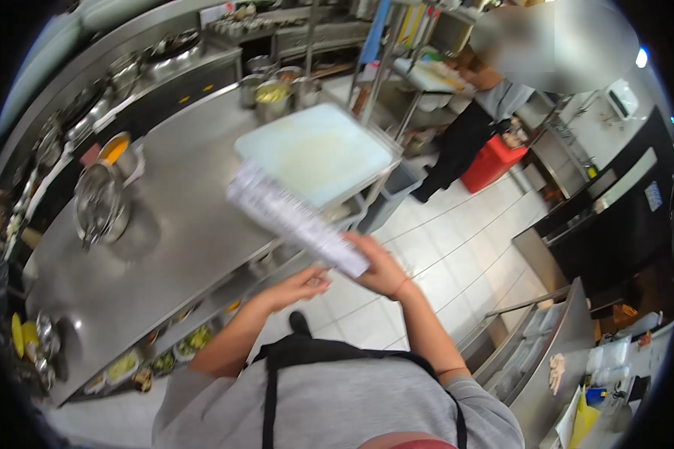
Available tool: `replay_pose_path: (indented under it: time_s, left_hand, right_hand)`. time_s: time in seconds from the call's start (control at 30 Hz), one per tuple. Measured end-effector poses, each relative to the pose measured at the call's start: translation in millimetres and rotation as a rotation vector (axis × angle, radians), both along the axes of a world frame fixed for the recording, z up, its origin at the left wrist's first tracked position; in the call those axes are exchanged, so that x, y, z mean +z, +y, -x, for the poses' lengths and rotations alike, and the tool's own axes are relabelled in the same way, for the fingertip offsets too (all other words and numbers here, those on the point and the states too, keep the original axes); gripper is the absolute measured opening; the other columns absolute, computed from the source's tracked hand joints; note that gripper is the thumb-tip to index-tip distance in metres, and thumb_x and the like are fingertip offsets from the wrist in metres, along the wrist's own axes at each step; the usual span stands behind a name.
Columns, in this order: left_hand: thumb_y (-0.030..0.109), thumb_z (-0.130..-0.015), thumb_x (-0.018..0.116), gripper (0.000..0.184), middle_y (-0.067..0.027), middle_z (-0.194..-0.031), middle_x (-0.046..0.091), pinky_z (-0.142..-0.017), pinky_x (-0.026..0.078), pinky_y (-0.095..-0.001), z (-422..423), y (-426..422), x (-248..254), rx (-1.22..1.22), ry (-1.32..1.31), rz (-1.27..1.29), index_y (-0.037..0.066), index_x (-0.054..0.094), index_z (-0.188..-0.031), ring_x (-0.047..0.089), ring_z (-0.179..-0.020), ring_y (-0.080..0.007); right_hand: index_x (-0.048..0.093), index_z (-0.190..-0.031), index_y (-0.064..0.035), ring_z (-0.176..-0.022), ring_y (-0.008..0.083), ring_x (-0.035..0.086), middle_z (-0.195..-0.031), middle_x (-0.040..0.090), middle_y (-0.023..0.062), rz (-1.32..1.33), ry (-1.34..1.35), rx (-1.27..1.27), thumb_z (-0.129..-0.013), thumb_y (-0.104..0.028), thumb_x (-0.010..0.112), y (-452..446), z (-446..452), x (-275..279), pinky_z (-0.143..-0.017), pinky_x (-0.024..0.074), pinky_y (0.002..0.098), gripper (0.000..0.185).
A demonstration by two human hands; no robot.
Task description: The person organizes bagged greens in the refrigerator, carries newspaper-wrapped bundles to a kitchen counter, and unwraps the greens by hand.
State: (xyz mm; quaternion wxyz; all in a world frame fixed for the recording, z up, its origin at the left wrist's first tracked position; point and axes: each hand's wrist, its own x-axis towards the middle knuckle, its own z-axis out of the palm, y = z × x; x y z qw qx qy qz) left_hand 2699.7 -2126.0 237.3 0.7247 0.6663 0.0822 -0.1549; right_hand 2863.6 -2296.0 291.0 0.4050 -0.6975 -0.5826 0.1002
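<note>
My right hand (382,267) grips the near end of a long, narrow white box (296,217) with printing on it, shaped like a cling film box. Motion blurs the lettering. The box slants away to the upper left, its far end over the edge of a pale cutting board (322,150). My left hand (299,288) is just left of the box's near end, empty, with its fingers loosely stretched toward it. Between the hands there is a small gap.
A steel worktable (195,202) carries metal bowls (101,202), a pot with orange contents (116,150) and several pots (273,97). Food containers (191,344) sit on its lower shelf. A grey bin (389,194) stands beyond the board. A person (475,120) works near a red bin (494,165).
</note>
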Motion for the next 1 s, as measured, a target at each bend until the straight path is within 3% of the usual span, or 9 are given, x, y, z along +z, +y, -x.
replay_pose_path:
  time_s: [0.2,0.3,0.47,0.53,0.6,0.67,0.7,0.83,1.0]
  left_hand:
    - [0.022,-0.088,0.057,0.047,-0.0073,-0.116,0.051,-0.088,0.039,-0.0283,-22,33,-10,0.173,-0.06,0.025,0.006,0.04,-0.129,0.048,-0.105,-0.0144]
    - [0.018,-0.088,0.058,0.044,-0.0075,-0.114,0.052,-0.09,0.039,-0.0278,-57,42,31,0.236,-0.162,-0.1,0.006,0.042,-0.127,0.049,-0.105,-0.0138]
    - [0.011,-0.084,0.062,0.043,-0.0067,-0.113,0.052,-0.087,0.042,-0.0274,-94,67,54,0.322,-0.283,-0.128,0.006,0.046,-0.123,0.05,-0.102,-0.0139]
    - [0.013,-0.08,0.066,0.038,-0.0068,-0.113,0.051,-0.085,0.043,-0.0283,-110,75,66,0.55,-0.309,-0.47,0.005,0.052,-0.115,0.053,-0.095,-0.0155]
    - [0.015,-0.075,0.069,0.041,-0.0094,-0.114,0.05,-0.084,0.044,-0.0312,-131,78,68,0.649,-0.305,-0.48,0.003,0.054,-0.112,0.054,-0.096,-0.0198]
    - [0.018,-0.07,0.073,0.051,-0.0094,-0.117,0.048,-0.079,0.044,-0.0332,-154,87,79,0.757,-0.442,-1.066,0.008,0.054,-0.115,0.05,-0.102,-0.0226]
    - [0.028,-0.061,0.078,0.065,-0.0121,-0.12,0.046,-0.088,0.038,-0.0415,-168,88,80,0.731,-0.429,-1.282,0.008,0.053,-0.117,0.045,-0.107,-0.0307]
    - [0.041,-0.055,0.079,0.086,-0.013,-0.125,0.045,-0.098,0.025,-0.049,-216,88,71,0.527,-0.296,-1.551,0.006,0.046,-0.126,0.043,-0.112,-0.0337]
    - [0.045,-0.061,0.074,0.079,-0.0103,-0.116,0.052,-0.093,0.032,-0.0451,-237,105,34,0.538,-0.033,-1.335,0.007,0.047,-0.125,0.05,-0.107,-0.0285]
  right_hand:
    - [0.044,-0.128,-0.0167,-0.102,0.0337,0.05,-0.107,0.053,0.012,0.22,-0.172,0.061,-0.064,0.0,0.065,71,-77,18,-0.087,0.0427,0.038,0.069]
    - [0.047,-0.125,-0.021,-0.101,0.0317,0.051,-0.106,0.054,0.0091,0.177,-0.166,0.101,-0.063,-0.003,0.067,102,-113,9,-0.085,0.0439,0.0383,0.068]
    - [0.05,-0.121,-0.0255,-0.102,0.0294,0.052,-0.11,0.055,0.0054,0.223,-0.259,0.228,-0.062,-0.002,0.067,140,-173,17,-0.085,0.0449,0.0373,0.066]
    - [0.052,-0.12,-0.0283,-0.105,0.0279,0.051,-0.11,0.056,0.0012,0.259,-0.379,0.367,-0.062,-0.002,0.066,155,-200,17,-0.088,0.0424,0.038,0.066]
    - [0.053,-0.117,-0.0307,-0.109,0.0243,0.049,-0.112,0.056,-0.0039,0.342,-0.441,0.345,-0.063,-0.002,0.066,158,-214,16,-0.095,0.0359,0.0441,0.063]
    - [0.054,-0.116,-0.0314,-0.114,0.0214,0.046,-0.116,0.054,-0.0056,0.356,-0.515,0.402,-0.066,-0.004,0.065,169,-231,24,-0.099,0.028,0.0518,0.058]
    - [0.053,-0.118,-0.0313,-0.116,0.0194,0.045,-0.12,0.052,-0.0053,0.414,-0.512,0.435,-0.07,-0.007,0.063,175,-241,21,-0.101,0.0238,0.0563,0.055]
    - [0.05,-0.121,-0.027,-0.119,0.0195,0.042,-0.121,0.05,-0.0045,0.452,-0.56,0.49,-0.072,-0.006,0.06,194,-266,2,-0.104,0.0179,0.059,0.054]
    - [0.045,-0.124,-0.027,-0.122,0.0178,0.039,-0.124,0.047,-0.0025,0.347,-0.597,0.494,-0.068,-0.011,0.067,200,-278,-31,-0.103,0.0179,0.0609,0.062]
